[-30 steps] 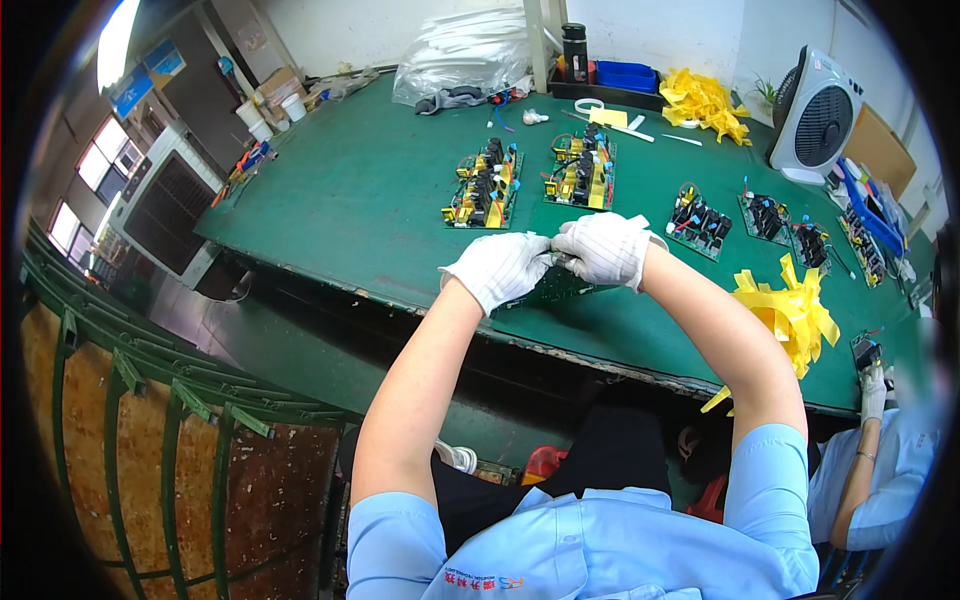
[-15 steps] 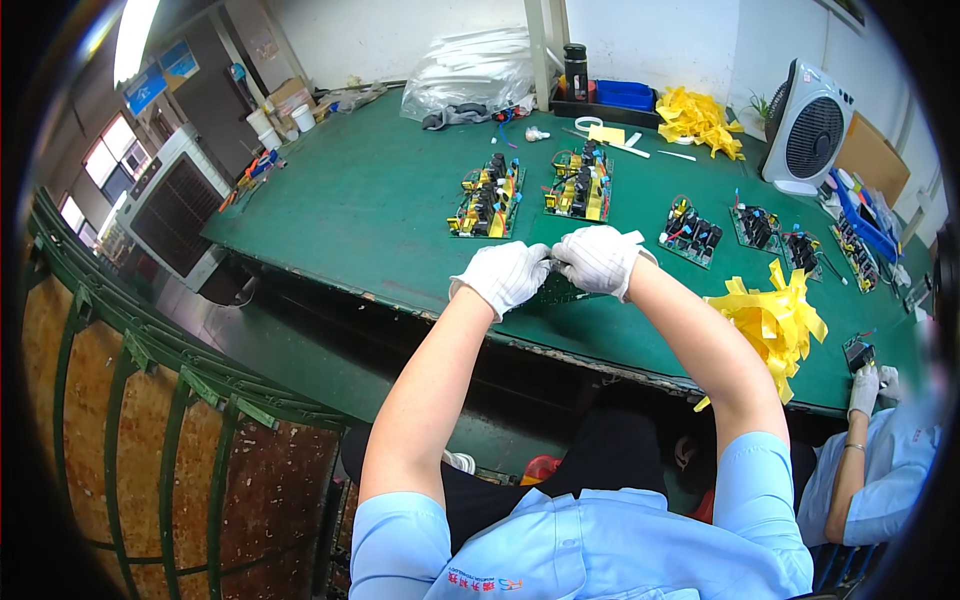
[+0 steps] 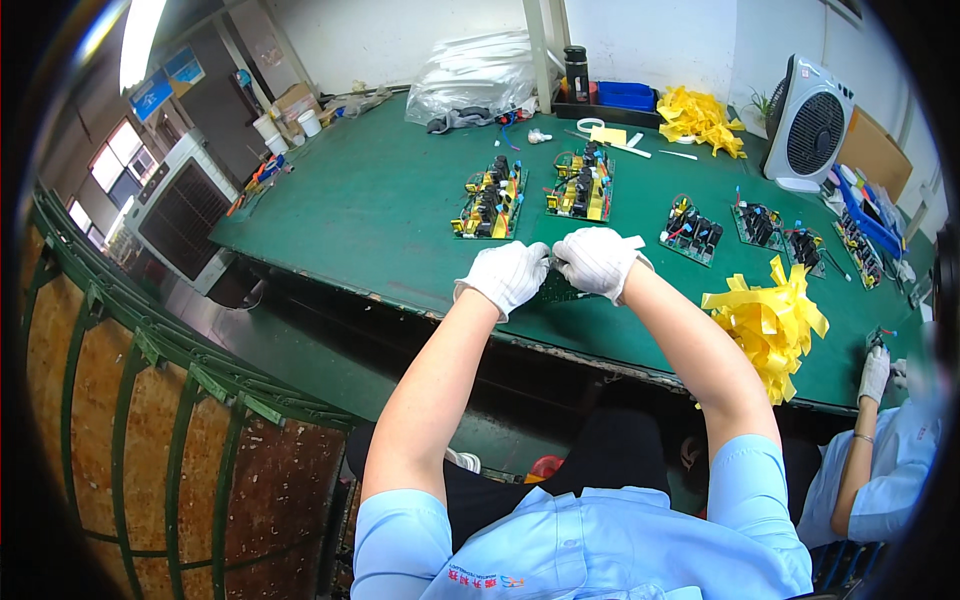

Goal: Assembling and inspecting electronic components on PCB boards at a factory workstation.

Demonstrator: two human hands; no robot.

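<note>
Left hand (image 3: 505,275) and right hand (image 3: 597,262), both in white gloves, are drawn together and closed on a dark green circuit board (image 3: 562,290) lying at the near edge of the green tabletop (image 3: 380,220). Two populated boards (image 3: 490,200) sit just beyond the hands; a heap of yellow strips (image 3: 768,325) lies right of the right forearm, touching the tabletop edge

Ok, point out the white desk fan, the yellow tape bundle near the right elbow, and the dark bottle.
white desk fan (image 3: 812,128), head view, round front grille
yellow tape bundle (image 3: 768,322), head view, middle of the strips
dark bottle (image 3: 576,72), head view, its body
</note>
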